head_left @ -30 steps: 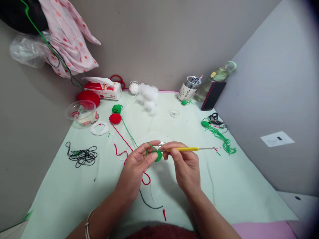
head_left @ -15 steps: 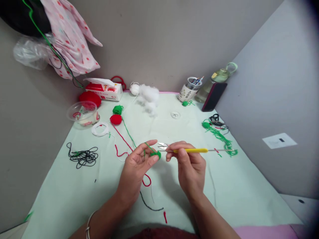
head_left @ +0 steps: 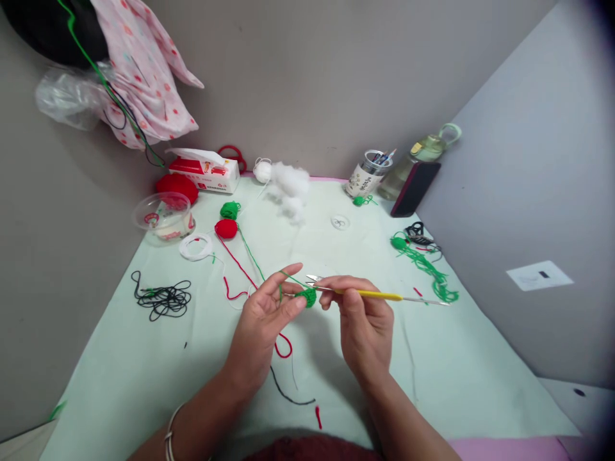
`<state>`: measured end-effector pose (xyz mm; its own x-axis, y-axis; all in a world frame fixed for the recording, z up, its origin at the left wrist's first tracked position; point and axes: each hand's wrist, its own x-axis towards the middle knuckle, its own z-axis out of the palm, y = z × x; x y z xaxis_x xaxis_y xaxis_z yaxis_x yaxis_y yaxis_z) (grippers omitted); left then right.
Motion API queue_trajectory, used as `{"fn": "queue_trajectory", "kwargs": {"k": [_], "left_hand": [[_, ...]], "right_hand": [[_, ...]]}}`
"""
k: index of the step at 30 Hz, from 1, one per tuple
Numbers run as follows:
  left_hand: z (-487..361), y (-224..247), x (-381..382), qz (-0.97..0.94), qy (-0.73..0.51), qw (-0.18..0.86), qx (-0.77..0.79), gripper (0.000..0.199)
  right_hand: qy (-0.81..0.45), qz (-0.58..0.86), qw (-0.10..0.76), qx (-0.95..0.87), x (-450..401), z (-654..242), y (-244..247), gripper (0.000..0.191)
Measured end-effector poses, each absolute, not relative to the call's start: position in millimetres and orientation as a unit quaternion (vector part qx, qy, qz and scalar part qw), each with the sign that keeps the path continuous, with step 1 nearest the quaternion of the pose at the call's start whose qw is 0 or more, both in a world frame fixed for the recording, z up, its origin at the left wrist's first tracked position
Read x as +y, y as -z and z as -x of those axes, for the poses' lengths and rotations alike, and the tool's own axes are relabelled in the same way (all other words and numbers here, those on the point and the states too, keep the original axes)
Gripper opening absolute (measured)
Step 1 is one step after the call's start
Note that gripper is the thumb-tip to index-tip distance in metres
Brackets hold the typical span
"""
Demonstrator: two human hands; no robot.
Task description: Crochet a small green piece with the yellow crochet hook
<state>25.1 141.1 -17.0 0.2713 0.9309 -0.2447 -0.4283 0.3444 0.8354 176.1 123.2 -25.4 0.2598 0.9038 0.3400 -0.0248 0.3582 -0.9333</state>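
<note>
Between the thumb and fingers of my left hand (head_left: 262,320) is a small green crochet piece (head_left: 307,296). Green yarn (head_left: 250,253) runs over that hand's raised index finger and back toward a green yarn ball (head_left: 230,210). In my right hand (head_left: 362,317) is a crochet hook with a yellow handle (head_left: 377,294), its metal tip pointing left at the green piece. The tip touches or sits in the work's upper edge; the exact stitch is too small to tell. Partly hidden behind my right fingers lie small metal snips (head_left: 313,278).
A red yarn ball (head_left: 225,228), white cord coil (head_left: 196,246) and black cord (head_left: 166,299) lie left. White stuffing (head_left: 289,182) sits at the back beside a tissue box (head_left: 206,173). A pen tin (head_left: 368,174), bottle (head_left: 423,153), phone (head_left: 416,189) and green yarn tangle (head_left: 427,269) are right.
The green piece has turned in my left fingers and shows more of its face. My right hand has shifted slightly left, and the hook's tip now tilts up a little. The view has shifted slightly.
</note>
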Motion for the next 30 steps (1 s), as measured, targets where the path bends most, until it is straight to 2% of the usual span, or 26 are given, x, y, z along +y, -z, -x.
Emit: {"fn": "queue_trajectory", "kwargs": {"k": [13,19,22,26,30], "left_hand": [[-21.9,17.8,141.7,-0.334,-0.449,0.737,0.379,0.040],[-22.6,13.5,143.4,-0.310,-0.439,0.757,0.372,0.040],[-22.3,11.5,144.3,-0.288,-0.422,0.780,0.362,0.039],[-20.2,13.1,142.9,-0.330,-0.443,0.745,0.375,0.037],[-19.8,14.4,141.1,-0.390,-0.454,0.678,0.427,0.039]], "right_hand": [[-0.373,0.418,0.658,-0.504,124.3,-178.7,24.6,0.021],[-0.325,0.443,0.649,-0.526,121.0,-177.9,24.7,0.021],[-0.364,0.407,0.655,-0.523,122.1,-179.5,23.9,0.022],[-0.401,0.389,0.651,-0.514,124.5,-182.8,21.4,0.022],[-0.324,0.400,0.630,-0.582,122.7,-183.9,17.3,0.022]]}}
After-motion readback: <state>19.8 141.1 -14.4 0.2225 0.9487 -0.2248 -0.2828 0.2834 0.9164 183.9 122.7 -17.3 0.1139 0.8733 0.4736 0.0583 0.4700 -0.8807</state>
